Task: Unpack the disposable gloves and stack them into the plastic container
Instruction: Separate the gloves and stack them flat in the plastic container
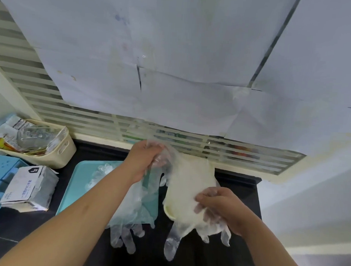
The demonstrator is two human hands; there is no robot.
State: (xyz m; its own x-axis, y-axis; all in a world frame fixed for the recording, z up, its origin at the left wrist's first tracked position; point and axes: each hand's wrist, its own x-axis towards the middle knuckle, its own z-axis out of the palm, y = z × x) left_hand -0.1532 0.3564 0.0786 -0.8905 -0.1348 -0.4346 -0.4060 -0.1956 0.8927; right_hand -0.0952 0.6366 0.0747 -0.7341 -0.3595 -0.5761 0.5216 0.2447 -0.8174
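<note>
Finding: I am holding a glove stack (188,193) stretched between both hands over the container (169,211).

My left hand (146,160) is pinching the cuff end, raised at the far side. My right hand (219,208) is gripping the end nearer me, its fingers curled into the film.

The stack's long axis is running away from me, with the cuffs far and the fingertips trailing over the container's near edge. The right hand is lying just over the container. The left is sitting beyond it and to its left.

The film is thin, clear, crinkled and limp. The container is cream and smooth with a rounded rim, and the stack is veiling most of it.

A second glove pile (135,207) is lying on the teal tray (82,181) just beside the container, its fingers hanging off the front edge.

In my judgement, the cuff end needs lowering next to seat this stack.
</note>
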